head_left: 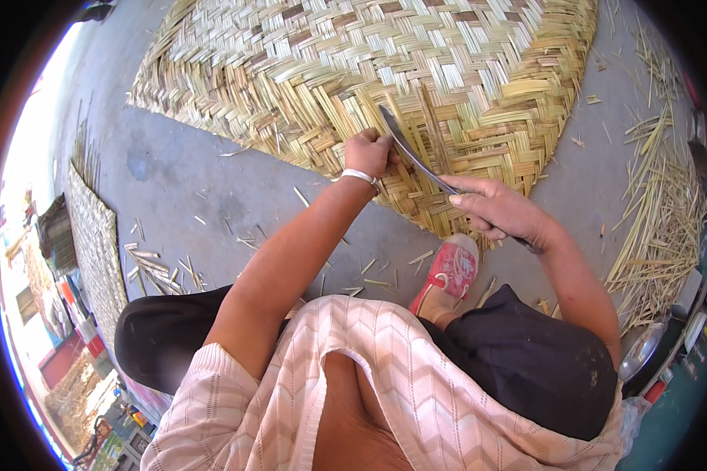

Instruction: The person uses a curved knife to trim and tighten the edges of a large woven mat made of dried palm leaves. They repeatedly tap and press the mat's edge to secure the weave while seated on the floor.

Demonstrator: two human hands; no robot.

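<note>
A large woven reed mat (416,55) lies on the grey floor in front of me. My right hand (495,206) is wrapped round the lower part of a long, curved, dark metal knife (420,163). Its tip reaches up past my left hand over the mat. My left hand (371,153) is closed at the near edge of the mat, beside the blade. What its fingers pinch is hidden, though reed strips (430,118) stick up loose from the weave close by.
My red patterned shoe (453,267) stands close to the mat's near corner. Cut reed bits (153,267) lie scattered on the floor at left. A heap of loose reed strips (660,212) lies at the right. Another woven mat (94,235) rests at the far left.
</note>
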